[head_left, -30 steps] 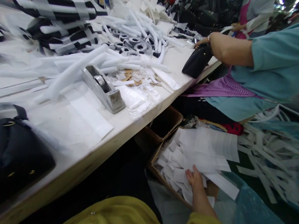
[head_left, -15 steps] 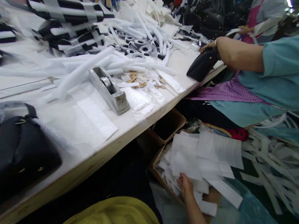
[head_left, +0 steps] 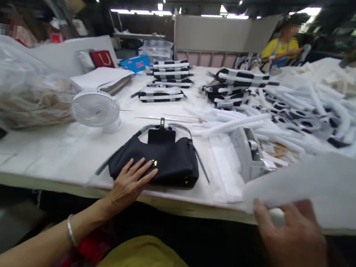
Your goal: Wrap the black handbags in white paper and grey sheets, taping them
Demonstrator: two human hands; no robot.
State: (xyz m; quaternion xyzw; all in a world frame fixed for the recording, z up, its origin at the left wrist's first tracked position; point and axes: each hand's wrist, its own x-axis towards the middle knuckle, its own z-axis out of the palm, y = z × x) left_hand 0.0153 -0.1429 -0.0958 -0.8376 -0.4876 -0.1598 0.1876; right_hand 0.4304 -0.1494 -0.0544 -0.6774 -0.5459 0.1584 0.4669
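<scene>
A small black handbag lies on the white table in front of me, strap spread to both sides. My left hand rests flat on the bag's near left corner, fingers stretched out. My right hand is raised at the lower right, blurred by motion, with thumb and fingers pinching the edge of a large white sheet that hangs over the table's right side.
A grey tape dispenser stands right of the bag. A small white fan is at the left, beside a clear plastic bag. Black-and-white striped bundles and white foam rolls cover the far table. A person in yellow stands behind.
My view has swung from the box of white sheets on the floor up to the table. My right hand has come up holding a white sheet; my left hand now lies on the handbag.
</scene>
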